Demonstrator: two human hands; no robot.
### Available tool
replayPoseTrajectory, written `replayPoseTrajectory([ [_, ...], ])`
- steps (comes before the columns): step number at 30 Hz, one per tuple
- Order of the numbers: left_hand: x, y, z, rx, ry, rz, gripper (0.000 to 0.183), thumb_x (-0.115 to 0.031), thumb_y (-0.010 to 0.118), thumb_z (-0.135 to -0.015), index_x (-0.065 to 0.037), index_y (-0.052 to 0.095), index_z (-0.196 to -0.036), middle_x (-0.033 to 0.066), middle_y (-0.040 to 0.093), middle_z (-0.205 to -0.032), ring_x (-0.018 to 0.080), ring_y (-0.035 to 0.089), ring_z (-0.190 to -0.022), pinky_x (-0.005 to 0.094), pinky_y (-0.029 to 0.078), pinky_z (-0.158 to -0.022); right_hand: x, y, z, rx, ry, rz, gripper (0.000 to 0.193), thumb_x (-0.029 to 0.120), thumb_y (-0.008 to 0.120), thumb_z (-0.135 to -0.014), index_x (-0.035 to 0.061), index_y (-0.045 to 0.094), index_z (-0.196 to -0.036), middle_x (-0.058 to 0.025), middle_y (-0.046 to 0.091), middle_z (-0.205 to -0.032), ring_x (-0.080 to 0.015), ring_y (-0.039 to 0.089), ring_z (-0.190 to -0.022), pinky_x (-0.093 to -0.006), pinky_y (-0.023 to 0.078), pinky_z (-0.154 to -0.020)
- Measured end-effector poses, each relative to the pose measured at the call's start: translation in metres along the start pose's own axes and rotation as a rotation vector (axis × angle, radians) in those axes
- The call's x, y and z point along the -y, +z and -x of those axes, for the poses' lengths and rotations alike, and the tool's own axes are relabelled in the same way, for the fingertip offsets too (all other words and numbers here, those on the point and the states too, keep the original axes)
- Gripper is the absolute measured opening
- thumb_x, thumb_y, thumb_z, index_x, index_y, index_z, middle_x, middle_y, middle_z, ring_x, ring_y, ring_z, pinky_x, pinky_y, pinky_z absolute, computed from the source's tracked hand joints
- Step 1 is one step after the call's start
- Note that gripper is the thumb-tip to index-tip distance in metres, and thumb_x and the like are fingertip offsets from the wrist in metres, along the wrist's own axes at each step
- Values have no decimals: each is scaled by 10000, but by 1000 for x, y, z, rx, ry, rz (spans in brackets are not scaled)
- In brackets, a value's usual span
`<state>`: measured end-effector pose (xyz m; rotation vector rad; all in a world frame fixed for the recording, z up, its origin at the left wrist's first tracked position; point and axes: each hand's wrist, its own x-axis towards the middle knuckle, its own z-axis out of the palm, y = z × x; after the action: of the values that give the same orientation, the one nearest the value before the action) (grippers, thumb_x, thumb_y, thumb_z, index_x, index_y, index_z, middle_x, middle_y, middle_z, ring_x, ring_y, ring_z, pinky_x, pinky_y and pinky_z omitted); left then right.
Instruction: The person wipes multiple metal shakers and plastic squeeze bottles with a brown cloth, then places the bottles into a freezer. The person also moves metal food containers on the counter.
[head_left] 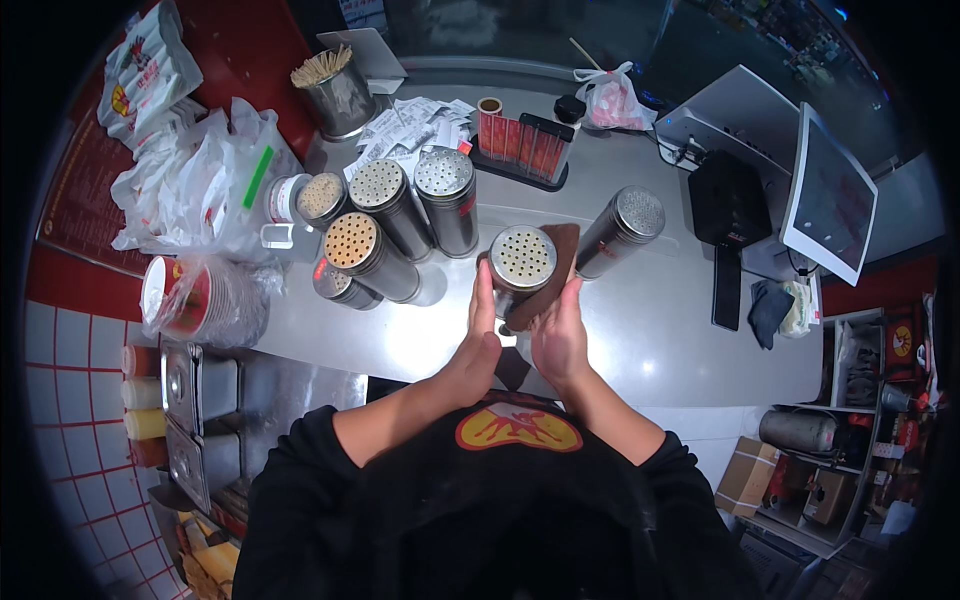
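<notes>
Right in the middle of the action, close to the near edge of the counter (660,325), a steel shaker (523,257) with a perforated lid stood upright between two palms! The left hand (476,352) had it by the left side, fingers long and nearly straight, barely curled. Across from it, the right hand (562,340), half open, pressed a brown cloth (560,262) against the shaker's right side. Whether the base touched the counter, you couldn't tell. Toward the right edge, a lone second shaker (620,232) leaned in view, just beyond the cloth. Over toward the left edge, a cluster of shakers (402,212) crowded together, with loose receipts (408,130) strewn behind them toward the far edge, and a white monitor (828,190) at the far right corner!
</notes>
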<state>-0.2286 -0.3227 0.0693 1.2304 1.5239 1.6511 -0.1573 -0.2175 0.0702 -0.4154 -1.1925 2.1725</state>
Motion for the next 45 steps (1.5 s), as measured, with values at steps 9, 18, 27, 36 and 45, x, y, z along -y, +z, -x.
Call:
replayPoseTrajectory([
  [9,5,-24,-31,-102,62,-218,558,-367,220,-990,32,185,-1378,221,314,-1347,274,290,-1283,366,234,-1051,5,7,-8,-82,92,-89,590,474,139,-977,76,238,-1401,-98,382,-1360,-200,397,-1220,-356,317,-1014],
  [18,6,-35,-53,66,-63,63,738,-214,700,-801,-41,233,-1346,135,369,-1329,207,389,-1229,345,320,-1025,26,4,-19,-87,116,-130,530,430,235,-988,53,330,-1349,-93,495,-1249,-185,477,-1145,-337,344,-1002],
  [27,1,-9,-54,-90,-48,211,804,-152,704,-791,-43,172,-1384,159,447,-1272,205,454,-1165,339,357,-978,21,10,6,19,-226,433,525,305,209,-1001,75,65,-1450,-127,281,-1416,-225,295,-1300,-317,241,-1055],
  [36,-12,-12,-52,38,-134,296,655,-68,571,-880,-58,216,-1431,113,371,-1375,185,378,-1257,305,299,-1036,30,-7,-2,-102,-142,172,500,334,250,-1001,74,190,-1425,-106,321,-1395,-196,331,-1279,-322,260,-1057],
  [45,-2,-4,-53,-84,-129,108,845,-121,765,-717,-156,293,-1417,59,501,-1113,150,496,-1075,293,391,-930,22,-22,15,-167,-139,140,415,237,371,-988,42,349,-1353,-88,487,-1244,-159,459,-1153,-293,352,-976],
])
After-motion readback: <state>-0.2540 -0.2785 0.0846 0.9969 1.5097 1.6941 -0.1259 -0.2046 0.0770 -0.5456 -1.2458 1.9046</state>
